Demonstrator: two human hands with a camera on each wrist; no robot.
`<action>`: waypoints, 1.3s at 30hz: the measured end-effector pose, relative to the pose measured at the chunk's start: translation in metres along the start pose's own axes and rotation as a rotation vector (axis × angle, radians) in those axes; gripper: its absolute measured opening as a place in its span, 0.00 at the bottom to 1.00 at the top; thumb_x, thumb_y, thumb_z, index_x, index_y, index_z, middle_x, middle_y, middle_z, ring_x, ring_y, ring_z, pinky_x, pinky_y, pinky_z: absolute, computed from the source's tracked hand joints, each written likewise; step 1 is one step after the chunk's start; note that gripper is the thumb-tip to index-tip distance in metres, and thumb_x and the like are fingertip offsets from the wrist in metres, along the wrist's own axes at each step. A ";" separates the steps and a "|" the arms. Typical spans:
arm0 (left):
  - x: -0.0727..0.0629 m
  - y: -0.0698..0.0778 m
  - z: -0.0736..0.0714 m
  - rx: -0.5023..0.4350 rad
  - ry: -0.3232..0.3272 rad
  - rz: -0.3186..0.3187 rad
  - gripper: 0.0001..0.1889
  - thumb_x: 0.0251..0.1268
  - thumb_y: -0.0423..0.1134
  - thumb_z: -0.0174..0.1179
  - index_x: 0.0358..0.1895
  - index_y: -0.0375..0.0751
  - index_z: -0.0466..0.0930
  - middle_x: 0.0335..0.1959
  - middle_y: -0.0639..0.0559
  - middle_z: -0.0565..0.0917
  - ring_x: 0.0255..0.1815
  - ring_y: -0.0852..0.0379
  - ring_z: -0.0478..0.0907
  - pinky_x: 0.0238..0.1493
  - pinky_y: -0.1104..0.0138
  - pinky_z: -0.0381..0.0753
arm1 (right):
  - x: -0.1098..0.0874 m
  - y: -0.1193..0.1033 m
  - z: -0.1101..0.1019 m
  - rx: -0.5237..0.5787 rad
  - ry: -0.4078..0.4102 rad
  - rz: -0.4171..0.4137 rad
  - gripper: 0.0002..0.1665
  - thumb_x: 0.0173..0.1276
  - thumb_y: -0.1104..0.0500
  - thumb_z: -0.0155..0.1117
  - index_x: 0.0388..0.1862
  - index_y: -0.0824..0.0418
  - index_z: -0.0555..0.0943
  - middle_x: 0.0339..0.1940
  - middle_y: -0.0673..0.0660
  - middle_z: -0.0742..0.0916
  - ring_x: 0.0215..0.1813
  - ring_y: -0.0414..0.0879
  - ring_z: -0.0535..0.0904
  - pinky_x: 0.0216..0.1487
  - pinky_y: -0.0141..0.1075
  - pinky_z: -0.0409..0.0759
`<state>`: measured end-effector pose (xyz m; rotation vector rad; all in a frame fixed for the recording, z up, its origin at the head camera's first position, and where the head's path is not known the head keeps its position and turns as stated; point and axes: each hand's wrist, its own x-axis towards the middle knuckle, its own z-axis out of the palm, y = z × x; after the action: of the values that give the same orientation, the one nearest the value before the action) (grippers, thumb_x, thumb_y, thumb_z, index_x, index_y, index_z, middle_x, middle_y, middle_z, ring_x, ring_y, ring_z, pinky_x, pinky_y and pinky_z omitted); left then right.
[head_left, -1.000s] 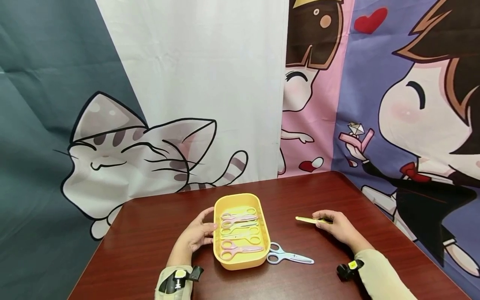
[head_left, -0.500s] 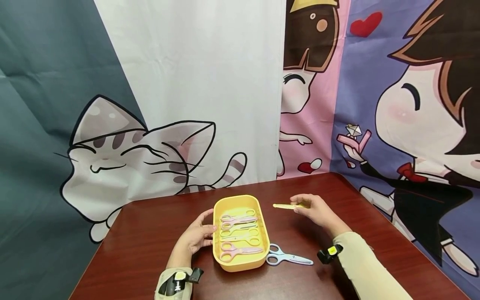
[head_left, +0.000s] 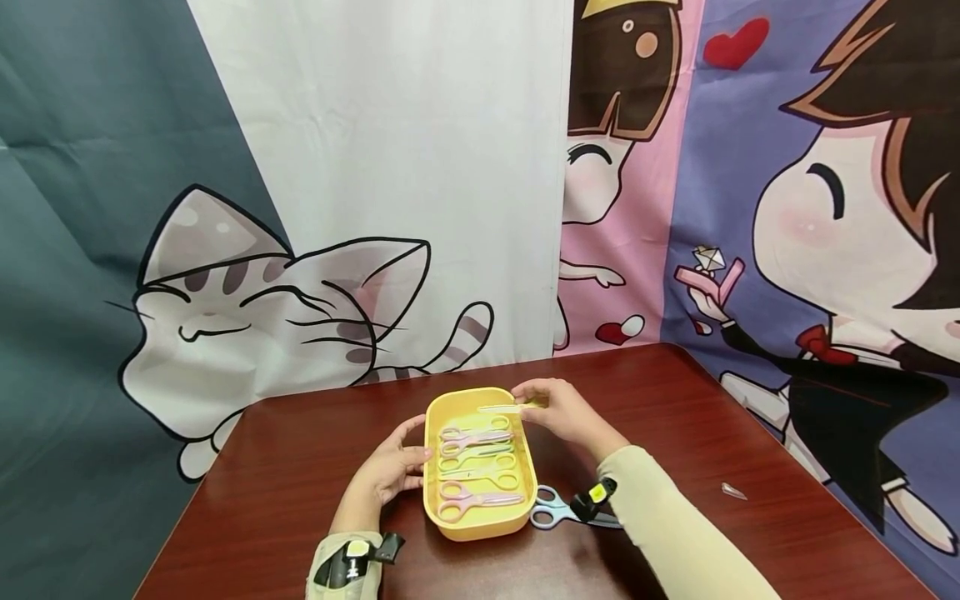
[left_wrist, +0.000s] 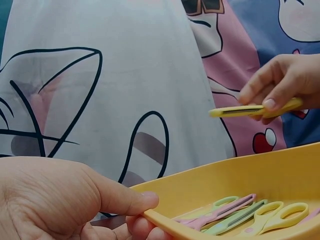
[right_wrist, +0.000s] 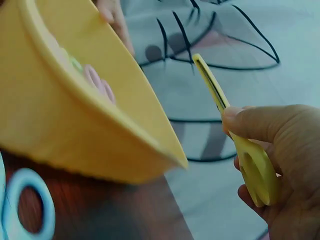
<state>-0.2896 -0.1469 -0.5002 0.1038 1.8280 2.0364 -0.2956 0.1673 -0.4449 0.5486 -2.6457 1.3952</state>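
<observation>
My left hand holds the left rim of a yellow plastic box, thumb over the edge and fingers against the outside. Inside the box lie several children's scissors, among them pink scissors near the front and green scissors. My right hand pinches yellow scissors between thumb and fingers, blades closed and pointing left. In the head view these scissors overlap the box's back right part; the left wrist view shows them raised above its rim.
Light blue scissors lie on the dark red table beside the box's front right corner, partly behind my right wrist camera. A small pale see-through sliver lies farther right. A cartoon-printed cloth hangs behind the table.
My right hand has carried the yellow scissors leftward from the right side of the table to over the box's back right. The left hand and box have stayed in place.
</observation>
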 end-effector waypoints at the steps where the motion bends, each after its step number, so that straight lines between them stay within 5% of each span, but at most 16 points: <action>1: 0.000 0.000 0.000 0.001 -0.001 0.002 0.36 0.62 0.28 0.56 0.71 0.55 0.52 0.41 0.36 0.78 0.31 0.51 0.79 0.27 0.61 0.81 | 0.002 -0.003 0.005 -0.009 -0.011 -0.009 0.16 0.57 0.63 0.69 0.45 0.53 0.82 0.37 0.48 0.84 0.41 0.44 0.77 0.45 0.38 0.78; 7: -0.001 0.001 0.000 0.004 -0.002 0.004 0.36 0.62 0.28 0.56 0.71 0.54 0.52 0.41 0.36 0.78 0.33 0.50 0.79 0.29 0.60 0.81 | 0.010 -0.018 0.030 -0.068 -0.085 -0.060 0.16 0.56 0.63 0.69 0.46 0.57 0.82 0.39 0.52 0.86 0.46 0.44 0.77 0.52 0.45 0.74; 17: -0.002 0.001 -0.001 0.009 -0.013 0.001 0.37 0.62 0.28 0.56 0.71 0.54 0.51 0.40 0.36 0.78 0.32 0.50 0.79 0.28 0.59 0.81 | 0.015 -0.025 0.059 -0.121 -0.132 -0.028 0.14 0.54 0.63 0.71 0.41 0.58 0.83 0.32 0.45 0.84 0.43 0.43 0.78 0.47 0.38 0.75; 28: -0.001 0.001 0.000 0.007 -0.006 -0.002 0.37 0.60 0.29 0.58 0.71 0.54 0.52 0.37 0.41 0.77 0.29 0.53 0.78 0.26 0.62 0.80 | 0.019 -0.023 0.077 -0.094 -0.198 0.006 0.18 0.52 0.71 0.69 0.44 0.65 0.79 0.30 0.49 0.82 0.36 0.43 0.77 0.35 0.32 0.76; 39: 0.000 0.001 -0.001 -0.001 -0.016 0.004 0.36 0.62 0.28 0.56 0.71 0.53 0.52 0.38 0.40 0.78 0.30 0.52 0.78 0.26 0.63 0.80 | 0.016 -0.024 0.086 -0.264 -0.205 0.044 0.20 0.51 0.66 0.70 0.44 0.57 0.76 0.29 0.45 0.81 0.32 0.39 0.74 0.35 0.32 0.73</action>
<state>-0.2898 -0.1477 -0.4998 0.1229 1.8190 2.0336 -0.2954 0.0806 -0.4710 0.6350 -2.9568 1.0234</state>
